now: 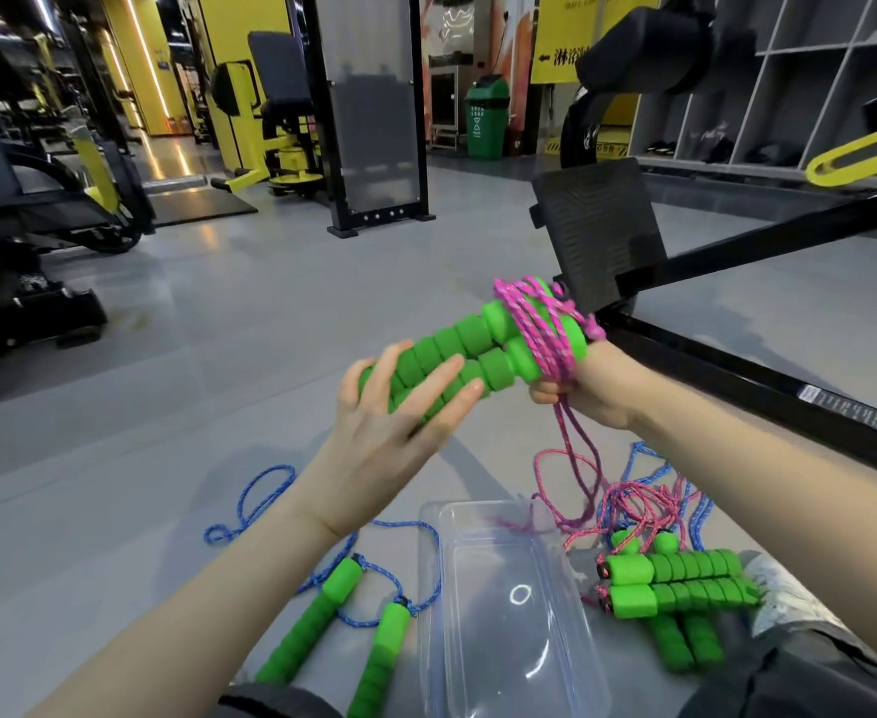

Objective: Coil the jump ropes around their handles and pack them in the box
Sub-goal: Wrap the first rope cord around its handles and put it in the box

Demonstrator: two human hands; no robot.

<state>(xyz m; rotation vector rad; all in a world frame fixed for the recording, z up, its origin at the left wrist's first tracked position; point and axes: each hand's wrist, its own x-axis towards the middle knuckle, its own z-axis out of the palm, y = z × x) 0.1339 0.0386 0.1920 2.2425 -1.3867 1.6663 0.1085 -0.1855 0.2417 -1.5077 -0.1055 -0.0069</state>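
Above a smooth grey gym floor (218, 329), seen from the head camera, the left hand (394, 406) lays nearly straight fingers over a pair of ribbed green foam handles (457, 347) held side by side. The right hand (586, 391) clenches around the braided pink rope (545, 329) wound in loops about their far ends, its slack trailing down. Below on the floor sits a clear, rounded plastic box (433, 588), with two more foam handles (322, 608) on a loose blue cord (275, 469) to its left and a heap of green handles (685, 567) with tangled pink and blue cords to its right.
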